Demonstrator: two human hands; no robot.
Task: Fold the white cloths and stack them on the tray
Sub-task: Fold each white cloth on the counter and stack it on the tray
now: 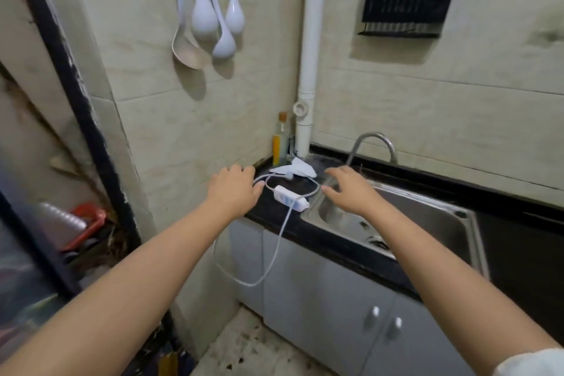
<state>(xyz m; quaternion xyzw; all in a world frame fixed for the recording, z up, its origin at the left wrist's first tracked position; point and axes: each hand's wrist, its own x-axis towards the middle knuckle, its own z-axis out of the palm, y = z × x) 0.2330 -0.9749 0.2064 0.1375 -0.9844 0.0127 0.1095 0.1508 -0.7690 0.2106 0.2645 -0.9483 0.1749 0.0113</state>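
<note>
A small white cloth (pixel 295 168) lies crumpled on the black counter (pixel 274 217) in the corner by the wall. My left hand (pixel 236 189) hovers over the counter's left end, fingers loosely spread, its fingertips beside a white cable. My right hand (pixel 348 192) reaches out over the near-left rim of the sink, fingers relaxed and holding nothing. Both hands are short of the cloth. No tray is in view.
A white power adapter (pixel 290 199) with a looped cable (pixel 274 253) lies between my hands and hangs off the counter. A steel sink (pixel 451 223) and faucet (pixel 375 143) are right. A bottle (pixel 280 140) and white pipe (pixel 308 70) stand in the corner. Ladles (pixel 210 18) hang above.
</note>
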